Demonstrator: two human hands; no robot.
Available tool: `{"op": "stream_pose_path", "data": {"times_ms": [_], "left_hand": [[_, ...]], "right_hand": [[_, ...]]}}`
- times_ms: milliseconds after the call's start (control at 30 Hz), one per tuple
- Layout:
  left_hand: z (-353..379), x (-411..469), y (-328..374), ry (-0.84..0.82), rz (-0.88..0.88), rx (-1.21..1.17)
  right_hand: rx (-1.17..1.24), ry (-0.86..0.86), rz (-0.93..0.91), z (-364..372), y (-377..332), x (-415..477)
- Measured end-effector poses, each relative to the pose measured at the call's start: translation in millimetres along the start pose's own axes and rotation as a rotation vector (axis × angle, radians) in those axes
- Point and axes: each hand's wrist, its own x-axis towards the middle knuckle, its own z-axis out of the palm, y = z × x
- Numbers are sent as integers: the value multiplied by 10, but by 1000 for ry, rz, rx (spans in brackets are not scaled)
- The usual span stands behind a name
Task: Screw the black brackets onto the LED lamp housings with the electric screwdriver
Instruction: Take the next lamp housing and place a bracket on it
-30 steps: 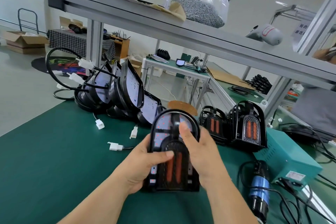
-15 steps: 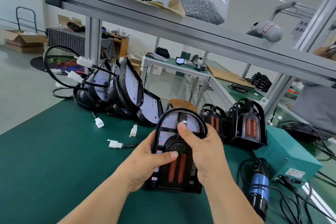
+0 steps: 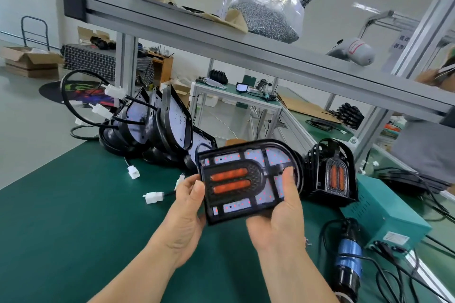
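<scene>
left hand (image 3: 187,206) and right hand (image 3: 278,221) both clamp the led lamp housing (image 3: 246,179), thumbs on its front, holding it above the green mat (image 3: 73,216) with its rounded end pointing right. the electric screwdriver (image 3: 349,263) lies near right, beside a teal power box (image 3: 389,211); more housings (image 3: 160,125) are piled far left.
</scene>
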Motion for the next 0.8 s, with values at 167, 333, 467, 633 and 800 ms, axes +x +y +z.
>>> {"op": "stream_pose_path", "data": {"times_ms": [167, 333, 467, 633, 800], "left_hand": [[147, -91, -121, 73, -92, -169], [121, -70, -246, 119, -128, -333], [60, 49, -194, 226, -95, -335], [-231, 197, 140, 285, 32, -325], [-241, 177, 143, 225, -61, -233]], "right_hand": [[66, 63, 14, -22, 158, 72], [32, 141, 112, -31, 195, 110], [-86, 74, 172, -78, 369, 29], [-346, -51, 42, -109, 159, 102], [-1029, -254, 65, -240, 87, 147]]}}
